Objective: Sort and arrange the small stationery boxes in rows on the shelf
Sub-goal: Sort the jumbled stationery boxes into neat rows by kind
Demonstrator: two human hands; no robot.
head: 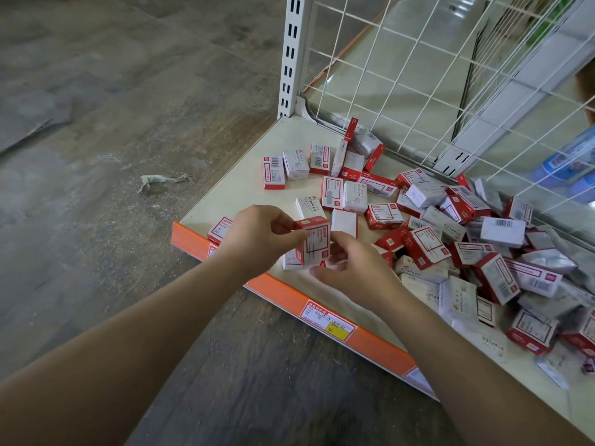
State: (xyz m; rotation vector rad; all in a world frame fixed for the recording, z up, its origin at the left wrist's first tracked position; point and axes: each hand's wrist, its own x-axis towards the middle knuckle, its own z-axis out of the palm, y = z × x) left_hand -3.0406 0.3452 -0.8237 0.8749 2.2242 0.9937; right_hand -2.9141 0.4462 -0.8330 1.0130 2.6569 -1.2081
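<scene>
Left hand [257, 235] is pinching the top of a red-and-white box [314, 241], holding it upright above the shelf [231, 194] front edge. Right hand [351, 268] is lying beside the box, fingers loosely spread, grasping nothing. Loose boxes [467, 239] are lying heaped to the right; a few boxes [296, 164] are sitting near the back corner.

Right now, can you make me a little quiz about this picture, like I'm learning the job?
1. True or false: the left hand holds a red and white box.
2. Where is the big messy pile of boxes: A) on the floor, B) on the shelf, C) in a basket?
3. What colour is the strip along the shelf's front edge?

Key: 1 true; 2 B; 3 orange.
</scene>
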